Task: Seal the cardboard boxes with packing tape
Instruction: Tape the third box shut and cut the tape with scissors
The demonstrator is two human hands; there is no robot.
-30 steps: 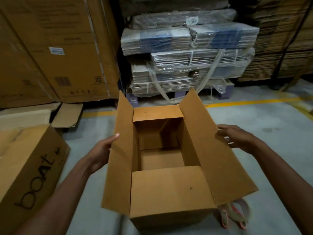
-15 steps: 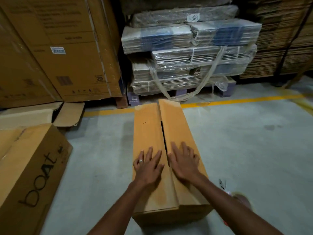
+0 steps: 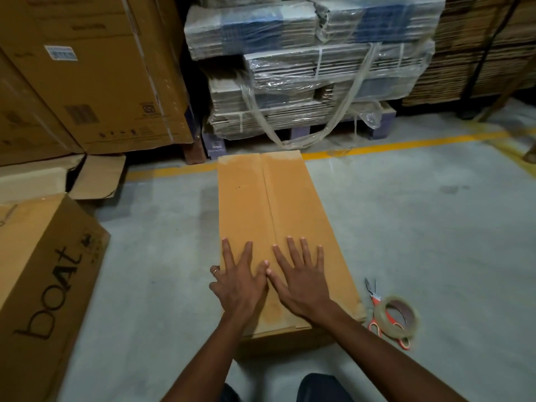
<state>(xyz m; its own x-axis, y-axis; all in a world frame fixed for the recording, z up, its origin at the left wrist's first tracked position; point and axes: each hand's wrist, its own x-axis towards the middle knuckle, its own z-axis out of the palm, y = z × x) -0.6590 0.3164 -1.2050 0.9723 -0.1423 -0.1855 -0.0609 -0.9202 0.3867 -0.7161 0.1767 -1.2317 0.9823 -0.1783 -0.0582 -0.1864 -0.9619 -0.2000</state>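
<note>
Both hands flat on the plain brown cardboard box, centre frame on the grey floor: left hand and right hand have straight, spread fingers pressing the flaps either side of the seam, gripping nothing. Seam runs lengthwise, away from the person. Clear packing tape roll lies lower right beside the box, over orange-handled scissors. Right hand is nearer, so likely reaches.

I count two flat hands, one closed brown cardboard box, one clear tape roll, one pair of orange-handled scissors.
</note>
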